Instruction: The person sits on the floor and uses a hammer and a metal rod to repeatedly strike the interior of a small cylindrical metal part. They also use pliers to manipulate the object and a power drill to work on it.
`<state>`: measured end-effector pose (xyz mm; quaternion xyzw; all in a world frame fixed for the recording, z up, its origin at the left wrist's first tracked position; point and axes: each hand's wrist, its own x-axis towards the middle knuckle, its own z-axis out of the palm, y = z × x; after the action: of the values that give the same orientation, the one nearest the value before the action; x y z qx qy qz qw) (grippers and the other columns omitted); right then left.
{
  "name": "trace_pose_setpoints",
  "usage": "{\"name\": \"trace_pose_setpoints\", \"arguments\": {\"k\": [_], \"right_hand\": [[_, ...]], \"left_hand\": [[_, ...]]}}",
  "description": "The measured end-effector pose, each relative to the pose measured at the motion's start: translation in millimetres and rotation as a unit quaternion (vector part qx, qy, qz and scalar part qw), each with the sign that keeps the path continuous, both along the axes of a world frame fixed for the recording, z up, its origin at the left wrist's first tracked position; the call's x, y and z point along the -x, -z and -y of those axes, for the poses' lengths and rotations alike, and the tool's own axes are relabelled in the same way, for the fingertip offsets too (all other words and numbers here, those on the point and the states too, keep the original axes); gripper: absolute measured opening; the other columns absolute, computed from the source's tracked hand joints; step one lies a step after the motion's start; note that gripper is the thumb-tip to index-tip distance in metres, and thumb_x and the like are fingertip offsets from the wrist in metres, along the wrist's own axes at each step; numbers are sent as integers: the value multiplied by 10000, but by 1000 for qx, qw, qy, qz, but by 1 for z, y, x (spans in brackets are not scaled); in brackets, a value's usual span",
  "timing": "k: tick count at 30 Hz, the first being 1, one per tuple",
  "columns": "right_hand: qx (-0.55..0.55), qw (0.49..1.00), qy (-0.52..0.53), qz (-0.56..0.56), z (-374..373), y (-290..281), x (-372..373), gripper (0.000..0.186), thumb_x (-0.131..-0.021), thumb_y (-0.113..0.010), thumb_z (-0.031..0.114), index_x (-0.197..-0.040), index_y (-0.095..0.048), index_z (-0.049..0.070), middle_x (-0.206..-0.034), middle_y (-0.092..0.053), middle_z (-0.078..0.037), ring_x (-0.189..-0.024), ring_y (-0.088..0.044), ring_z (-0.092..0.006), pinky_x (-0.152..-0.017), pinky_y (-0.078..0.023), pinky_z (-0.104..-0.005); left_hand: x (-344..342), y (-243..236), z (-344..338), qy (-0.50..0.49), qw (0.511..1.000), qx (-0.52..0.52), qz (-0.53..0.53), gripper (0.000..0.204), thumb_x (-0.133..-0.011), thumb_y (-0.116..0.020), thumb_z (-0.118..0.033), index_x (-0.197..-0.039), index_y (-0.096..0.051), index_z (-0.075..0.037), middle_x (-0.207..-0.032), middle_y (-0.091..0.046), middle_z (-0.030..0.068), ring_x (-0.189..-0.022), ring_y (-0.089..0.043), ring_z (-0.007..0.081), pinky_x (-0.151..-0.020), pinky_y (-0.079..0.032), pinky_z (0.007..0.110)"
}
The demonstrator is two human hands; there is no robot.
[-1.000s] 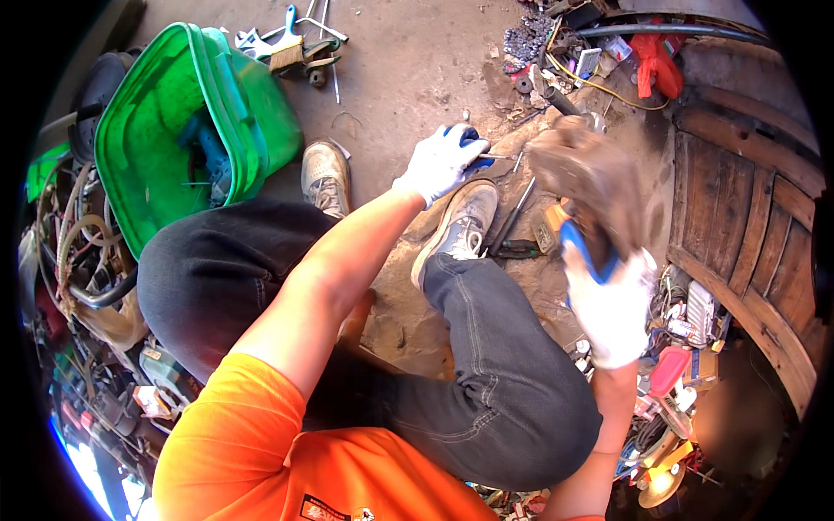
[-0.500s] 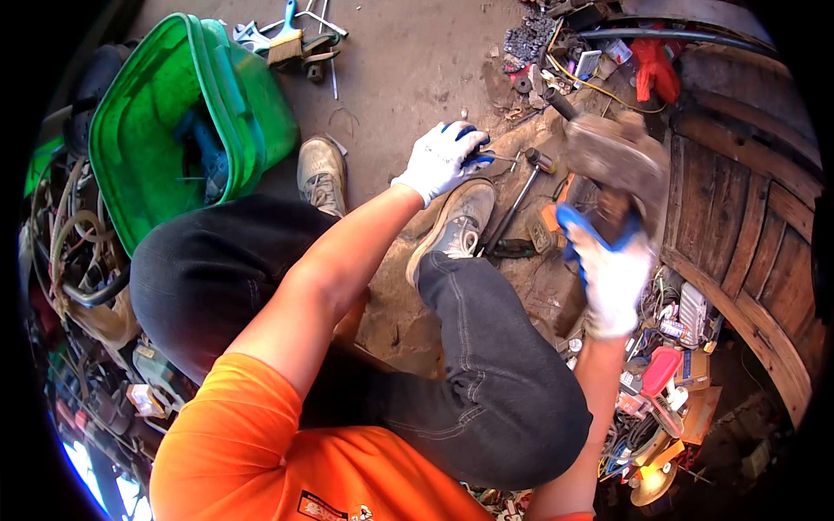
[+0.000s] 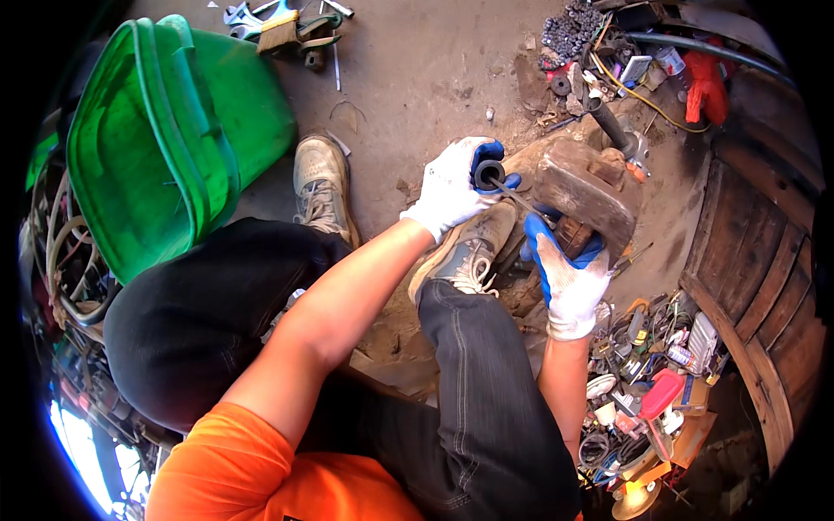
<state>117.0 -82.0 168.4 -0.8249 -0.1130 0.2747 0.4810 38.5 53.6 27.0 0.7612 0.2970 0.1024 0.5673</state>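
With left fingers (image 3: 487, 151) closed around a dark ring-ended rod (image 3: 516, 197) near the shoe (image 3: 467, 257), and right fingers (image 3: 540, 234) clamped on a hammer (image 3: 586, 187) by its handle (image 3: 572, 235), over the floor (image 3: 408, 78), toward its right edge. No more motion blur on the hammer now: apparently a pause in swinging.

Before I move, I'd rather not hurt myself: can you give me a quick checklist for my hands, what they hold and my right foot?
1. Gloves on both hands: ok.
2. Left hand closed on the dark ring: ok.
3. Right hand gripping the mallet below its head: ok.
4. Right shoe well away from the hands: not ok, its toe is close by them.
5. Far end of the rod seated: cannot tell, hidden near the right hand.
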Motion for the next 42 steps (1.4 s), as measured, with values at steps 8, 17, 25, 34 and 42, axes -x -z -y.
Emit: {"name": "trace_pose_setpoints", "arguments": {"k": [8,17,25,34,42], "right_hand": [[-34,999,-17,8,-6,10,2,540,-741,-861,-15,-1226,-624,-19,-1173,-693,-124,-1021,-683,-201,-889,-559,-355],[-127,990,-56,25,-17,-37,-8,337,-893,-608,-78,-1225,-555,-96,-1101,-652,-273,-866,-703,-320,-804,-609,-443],[-142,985,-56,80,-24,-48,-3,159,-870,-614,-44,-1029,-623,-53,-1002,-672,-255,-774,-703,-297,-727,-589,-372],[-135,990,-32,12,-27,-35,8,216,-837,-644,-88,-1052,-642,-66,-1027,-677,-262,-808,-711,-312,-756,-601,-398],[-102,992,12,74,-16,-47,-4,180,-926,-602,41,-1062,-626,-75,-1056,-676,-247,-777,-698,-278,-753,-580,-373]], "left_hand": [[-2,0,0,-44,997,-44,52,479,-754,-857,-412,-1066,-645,-117,-1040,-690,91,-959,-676,300,-835,-560,397],[-5,7,3,-15,997,-57,48,456,-753,-873,-327,-1081,-645,-108,-1097,-682,120,-1021,-674,318,-903,-551,402],[-8,9,5,-45,993,-89,70,394,-787,-832,-374,-1027,-642,-127,-1028,-693,69,-920,-678,279,-811,-558,379],[-7,9,6,-38,995,-68,62,418,-758,-873,-339,-1024,-648,-108,-1046,-693,101,-970,-681,302,-847,-555,388],[-7,5,0,-15,998,-48,45,419,-759,-870,-326,-1036,-649,-102,-1044,-689,111,-966,-679,311,-861,-554,391]]}}
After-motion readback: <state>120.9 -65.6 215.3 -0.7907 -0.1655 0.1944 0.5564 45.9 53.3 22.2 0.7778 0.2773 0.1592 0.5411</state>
